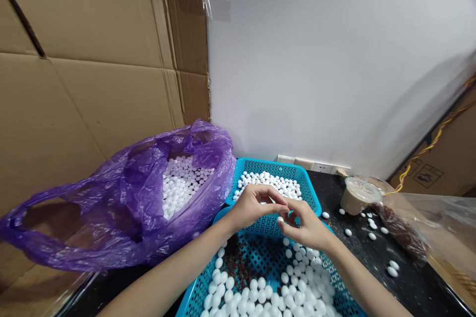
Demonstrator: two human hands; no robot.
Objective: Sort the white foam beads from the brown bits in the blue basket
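My right hand [305, 225] pinches a small white foam ball [280, 219] between its fingertips. It hovers above the rim of a blue plastic mesh basket [260, 257], which holds many white balls [267, 297] and dark brown bits. My left hand [256, 205] sits close by, fingers curved, with nothing visible in them. Beneath it, a second blue basket [275, 168] holds more white balls. To the left, a purple plastic bag [130, 193] sags open around a heap of white balls [182, 185].
A black tabletop [412, 277] to the right has loose white balls on it. A plastic cup of beige liquid [359, 197] and a clear bag of dark brown material [403, 230] stand there. Cardboard [92, 69] covers the left wall, beside a white wall with sockets.
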